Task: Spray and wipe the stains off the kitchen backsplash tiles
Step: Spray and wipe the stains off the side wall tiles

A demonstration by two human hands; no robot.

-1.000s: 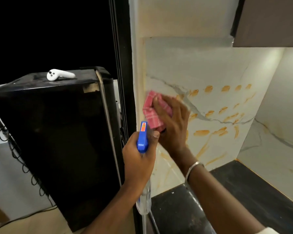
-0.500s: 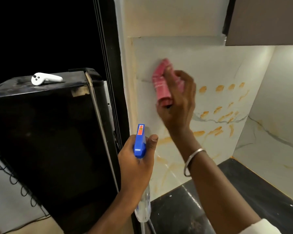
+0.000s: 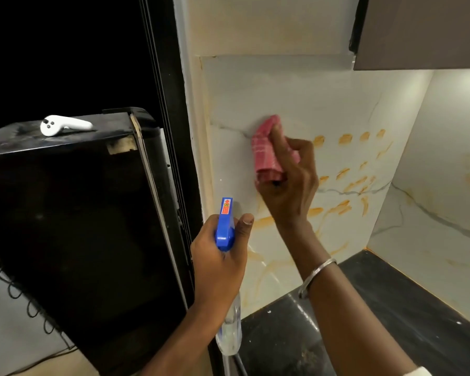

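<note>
My right hand grips a folded pink checked cloth and presses it against the white marble backsplash near its upper left. Orange stains dot the tile to the right of the cloth, and smears run lower down toward the counter. My left hand holds a clear spray bottle with a blue trigger head upright below the cloth, its nozzle facing the wall. The bottle body hangs below my wrist.
A black fridge stands at the left with a white controller on top. A dark stone counter lies below the tiles. A brown wall cabinet overhangs at top right. The side wall tile also carries faint orange marks.
My right hand carried the cloth up from the lower left of the tile to the upper part, then slid it slightly right and down. The left hand kept the bottle steady.
</note>
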